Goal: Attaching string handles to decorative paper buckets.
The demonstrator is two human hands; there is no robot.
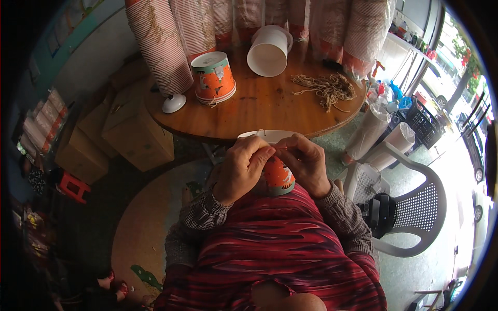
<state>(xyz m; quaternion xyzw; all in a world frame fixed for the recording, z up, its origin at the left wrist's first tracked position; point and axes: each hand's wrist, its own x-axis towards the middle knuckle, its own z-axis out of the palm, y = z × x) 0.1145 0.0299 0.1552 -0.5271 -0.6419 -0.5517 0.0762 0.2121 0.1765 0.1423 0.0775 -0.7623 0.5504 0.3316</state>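
Observation:
An orange paper bucket (280, 176) with a green band and printed figures rests tilted at my lap, its white rim (270, 135) toward the table. Over its side, my left hand (243, 168) and my right hand (307, 163) meet with pinched fingertips. Whatever is between the fingers is too small to make out. A thin loop of string (262, 132) shows at the rim just beyond them. On the round wooden table (259, 111) lies a loose bundle of tan twine (332, 89).
Another orange bucket (213, 78) stands upside down on the table beside a white lid (174, 103). A white bucket (268, 54) lies on its side. Tall bucket stacks (161, 46) line the far edge. Cardboard boxes (137, 124) sit left; a plastic chair (415, 207) stands right.

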